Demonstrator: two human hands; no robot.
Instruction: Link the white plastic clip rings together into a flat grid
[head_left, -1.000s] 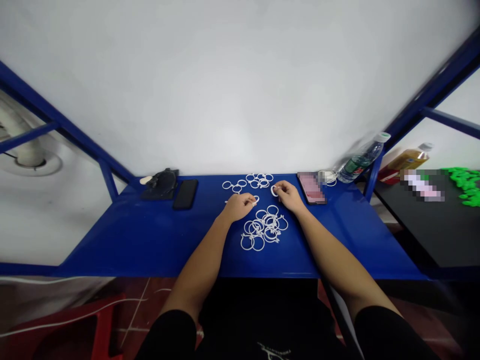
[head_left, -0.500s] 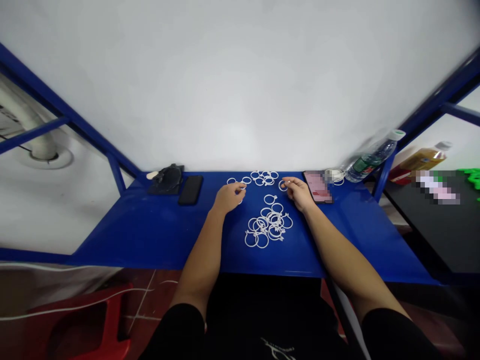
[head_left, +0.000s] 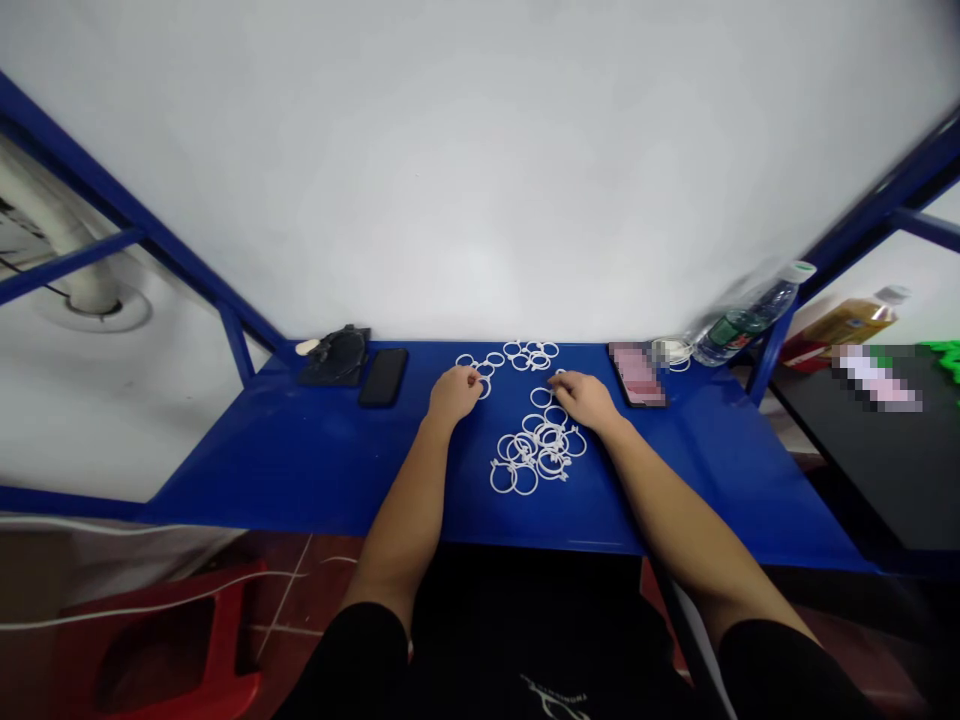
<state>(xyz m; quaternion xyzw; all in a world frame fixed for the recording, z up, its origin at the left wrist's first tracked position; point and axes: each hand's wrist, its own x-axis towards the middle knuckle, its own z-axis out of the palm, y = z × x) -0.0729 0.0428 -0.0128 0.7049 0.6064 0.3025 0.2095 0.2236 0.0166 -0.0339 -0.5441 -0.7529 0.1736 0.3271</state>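
Observation:
My left hand (head_left: 453, 396) is closed in a pinch at a thin white ring (head_left: 484, 388), with other white rings (head_left: 495, 360) lying just beyond its knuckles. My right hand (head_left: 587, 400) has its fingers pressed together over the clasp side of a single white ring (head_left: 541, 398). Part of another white ring (head_left: 561, 373) shows above those fingers, mostly hidden by them. Between my forearms lies a loose pile of white rings (head_left: 536, 445), each with a small tab. A smaller group of rings (head_left: 529, 355) rests near the wall.
On the blue table (head_left: 315, 460), a black phone (head_left: 383, 377) and a crumpled black bag (head_left: 337, 357) lie left. At right are a pink-screened phone (head_left: 636, 374), a white cable (head_left: 673, 353) and a water bottle (head_left: 754, 318). A black surface (head_left: 862, 450) adjoins on the right.
My right hand has moved left and toward me, from beside the far rings to the single ring above the pile. My left hand has barely shifted, its fingers now closer together.

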